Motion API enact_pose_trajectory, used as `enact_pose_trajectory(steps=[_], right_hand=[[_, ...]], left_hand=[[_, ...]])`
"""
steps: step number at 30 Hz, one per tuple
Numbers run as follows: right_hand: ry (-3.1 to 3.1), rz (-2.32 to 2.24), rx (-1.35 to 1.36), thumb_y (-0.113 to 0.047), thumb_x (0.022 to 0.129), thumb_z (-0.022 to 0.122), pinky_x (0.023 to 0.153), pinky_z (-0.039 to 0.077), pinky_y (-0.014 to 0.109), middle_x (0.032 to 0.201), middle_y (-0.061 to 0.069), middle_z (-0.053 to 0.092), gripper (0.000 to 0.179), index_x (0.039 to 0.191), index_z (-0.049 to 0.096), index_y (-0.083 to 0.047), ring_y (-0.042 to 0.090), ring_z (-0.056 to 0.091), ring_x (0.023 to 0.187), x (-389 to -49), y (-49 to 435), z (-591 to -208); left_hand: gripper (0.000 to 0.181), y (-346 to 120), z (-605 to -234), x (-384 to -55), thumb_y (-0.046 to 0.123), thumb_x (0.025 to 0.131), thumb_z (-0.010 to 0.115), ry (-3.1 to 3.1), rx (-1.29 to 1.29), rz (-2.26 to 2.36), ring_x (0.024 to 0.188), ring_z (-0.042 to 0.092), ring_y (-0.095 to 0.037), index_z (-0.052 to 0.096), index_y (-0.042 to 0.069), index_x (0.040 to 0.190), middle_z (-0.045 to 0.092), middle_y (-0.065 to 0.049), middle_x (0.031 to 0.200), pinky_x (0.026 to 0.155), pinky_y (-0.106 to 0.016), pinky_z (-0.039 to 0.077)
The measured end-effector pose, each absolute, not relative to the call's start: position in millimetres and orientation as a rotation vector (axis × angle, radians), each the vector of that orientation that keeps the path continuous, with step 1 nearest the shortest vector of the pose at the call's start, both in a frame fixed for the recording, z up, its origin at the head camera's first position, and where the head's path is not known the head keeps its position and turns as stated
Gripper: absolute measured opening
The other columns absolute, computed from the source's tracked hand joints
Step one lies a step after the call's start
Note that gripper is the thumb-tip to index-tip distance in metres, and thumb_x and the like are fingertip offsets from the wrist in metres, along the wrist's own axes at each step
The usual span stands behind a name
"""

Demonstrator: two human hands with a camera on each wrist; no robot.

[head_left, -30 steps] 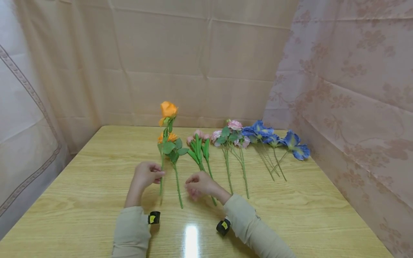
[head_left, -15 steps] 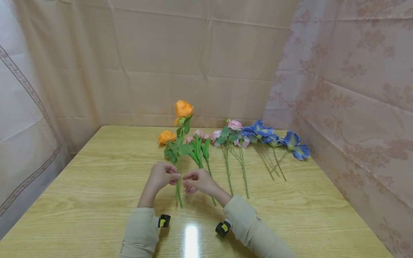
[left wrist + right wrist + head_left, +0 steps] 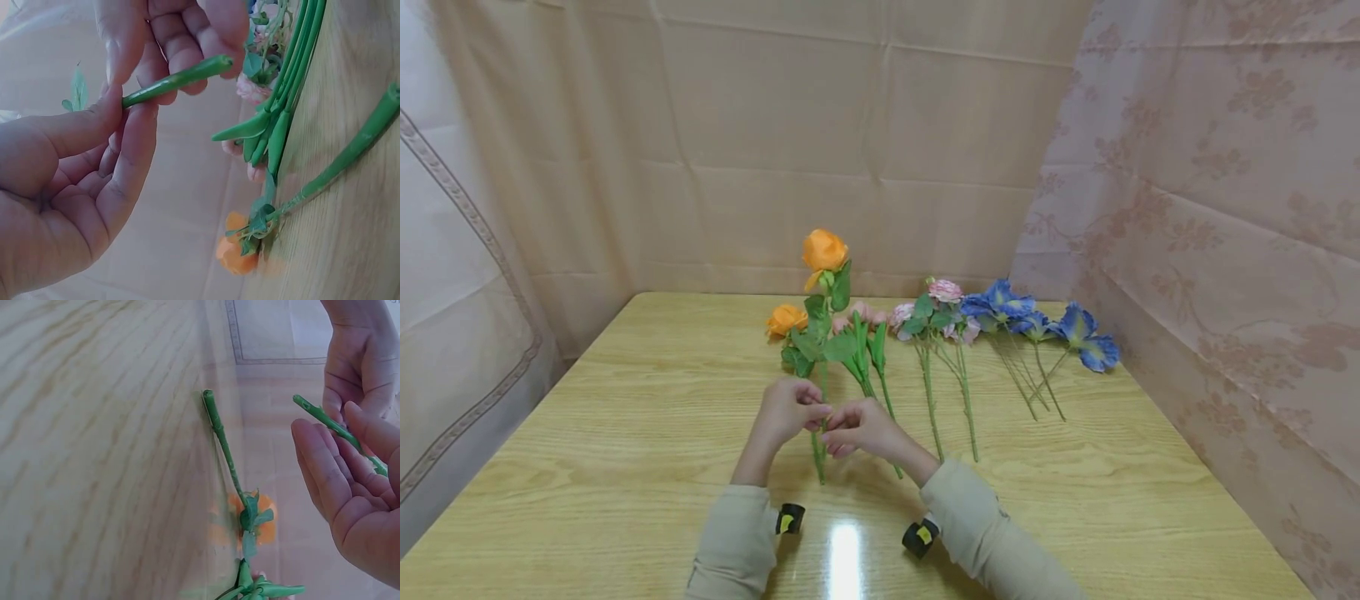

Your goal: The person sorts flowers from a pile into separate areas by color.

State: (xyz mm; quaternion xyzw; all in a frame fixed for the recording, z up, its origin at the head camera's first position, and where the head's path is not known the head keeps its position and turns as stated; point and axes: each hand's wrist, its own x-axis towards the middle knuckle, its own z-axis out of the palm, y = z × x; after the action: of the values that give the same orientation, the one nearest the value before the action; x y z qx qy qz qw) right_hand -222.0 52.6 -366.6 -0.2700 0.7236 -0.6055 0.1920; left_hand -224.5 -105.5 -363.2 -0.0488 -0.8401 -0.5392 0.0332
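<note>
My left hand (image 3: 788,408) pinches the green stem of an orange rose (image 3: 825,250) between thumb and fingers, keeping the bloom raised above the table. Close against it, my right hand (image 3: 867,425) reaches in from the right. Its loosely bent fingers (image 3: 187,62) lie behind the lower stem (image 3: 181,78), with the thumb apart from them. In the right wrist view that stem (image 3: 325,419) crosses between thumb and fingers. A second orange rose (image 3: 787,320) lies on the table, its stem (image 3: 225,447) running toward me and partly hidden by the raised one in the head view.
Right of the roses lie pink tulips (image 3: 861,342) with green leaves, then pale pink flowers (image 3: 945,291) on thin stems, then blue flowers (image 3: 1078,329) at the far right. All rest on the wooden table (image 3: 587,467), backed by a beige curtain (image 3: 775,125).
My left hand has carried the raised orange rose rightward, over the lying one, until it meets my right hand. The right hand has stayed nearly in place, its fingers now at the stem.
</note>
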Motion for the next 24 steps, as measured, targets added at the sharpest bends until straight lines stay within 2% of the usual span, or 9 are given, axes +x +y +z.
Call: enact_pose_trajectory(steps=[3,9,13,19,24], right_hand=[[2.034,-1.725,-0.743,0.006,0.081,0.059,0.065,0.051,0.044,0.077,0.025,0.061,0.016,0.091,0.056,0.019,0.035,0.062,0.069,-222.7,52.3,-368.9],[2.027,-1.765,-0.739,0.010,0.082,0.055,0.063,0.051,0.043,0.078,0.032,0.058,0.012,0.087,0.055,0.021,0.034,0.062,0.067,-222.9,52.1,-371.8],[2.031,-1.773,-0.748,0.011,0.081,0.055,0.062,0.052,0.042,0.076,0.031,0.058,0.010,0.085,0.055,0.021,0.029,0.062,0.064,-222.3,52.2,-371.6],[2.030,-1.774,-0.747,0.013,0.081,0.054,0.062,0.051,0.043,0.074,0.031,0.057,0.009,0.082,0.054,0.022,0.015,0.060,0.058,-222.0,52.3,-370.6],[2.027,-1.779,-0.758,0.014,0.080,0.053,0.061,0.051,0.043,0.070,0.029,0.058,0.008,0.080,0.053,0.023,0.017,0.060,0.057,-222.1,52.9,-371.5]], left_hand=[[0.009,-103.4,-363.7,-224.1,-0.006,0.073,0.068,-2.571,-0.161,-1.660,0.051,0.059,-0.019,0.060,-0.008,0.076,0.060,-0.008,0.063,0.050,-0.029,0.051],[0.010,-100.4,-365.5,-224.3,-0.005,0.072,0.069,-2.571,-0.141,-1.658,0.050,0.059,-0.018,0.060,-0.006,0.075,0.060,-0.007,0.063,0.053,-0.034,0.052],[0.011,-99.5,-365.2,-223.4,-0.005,0.072,0.070,-2.573,-0.147,-1.650,0.049,0.059,-0.018,0.059,-0.005,0.073,0.060,-0.007,0.062,0.053,-0.037,0.052],[0.010,-98.5,-364.7,-223.8,-0.004,0.073,0.069,-2.598,-0.156,-1.622,0.050,0.059,-0.018,0.060,-0.005,0.074,0.060,-0.007,0.062,0.053,-0.037,0.052],[0.011,-98.3,-364.2,-223.4,-0.002,0.074,0.070,-2.630,-0.156,-1.587,0.052,0.059,-0.020,0.059,-0.004,0.074,0.059,-0.006,0.062,0.052,-0.033,0.051]])
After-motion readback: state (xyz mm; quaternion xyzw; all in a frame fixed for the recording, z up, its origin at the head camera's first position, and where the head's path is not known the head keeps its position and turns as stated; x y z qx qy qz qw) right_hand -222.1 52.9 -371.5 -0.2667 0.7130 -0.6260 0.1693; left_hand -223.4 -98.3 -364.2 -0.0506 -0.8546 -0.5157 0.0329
